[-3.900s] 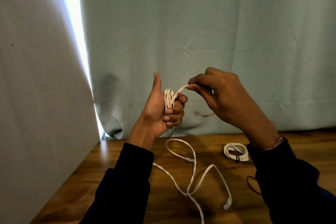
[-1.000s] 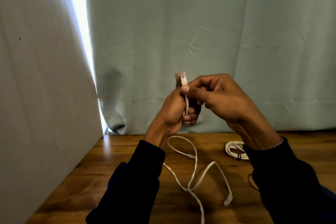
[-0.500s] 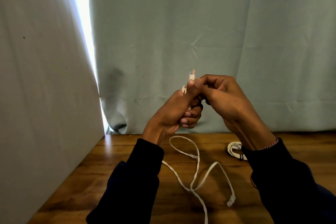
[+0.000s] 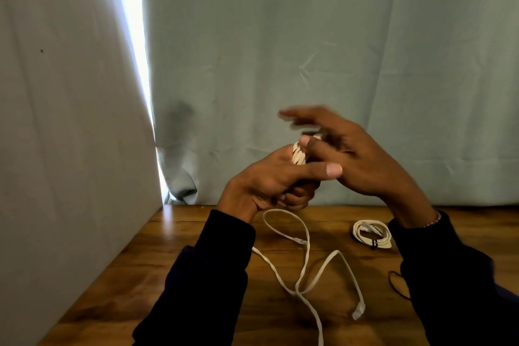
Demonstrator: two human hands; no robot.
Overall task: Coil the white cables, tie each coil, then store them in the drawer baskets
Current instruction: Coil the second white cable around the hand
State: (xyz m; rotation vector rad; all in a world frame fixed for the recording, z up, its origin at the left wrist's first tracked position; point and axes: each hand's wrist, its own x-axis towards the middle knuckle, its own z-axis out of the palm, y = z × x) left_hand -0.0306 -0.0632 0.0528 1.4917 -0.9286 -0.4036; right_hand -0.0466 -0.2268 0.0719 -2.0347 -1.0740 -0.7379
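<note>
My left hand (image 4: 269,180) grips a small coil of flat white cable (image 4: 298,155) raised above the wooden table (image 4: 174,267); only the coil's top loops show above my fingers. My right hand (image 4: 354,157) is beside it, fingers spread and blurred, with its thumb touching the coil's top. A loose white cable (image 4: 304,255) lies in loops on the table below, its plug (image 4: 358,312) at the front. A finished coil with a black tie (image 4: 372,237) rests on the table to the right.
A pale green curtain (image 4: 309,64) hangs right behind the table. A grey panel (image 4: 70,149) closes off the left side. A thin black band (image 4: 397,286) lies on the table by my right sleeve. No drawer or basket is in view.
My right hand has let go of the plug end and opened its fingers. The plug that stood up above my hands is no longer visible. My left hand still holds the coil.
</note>
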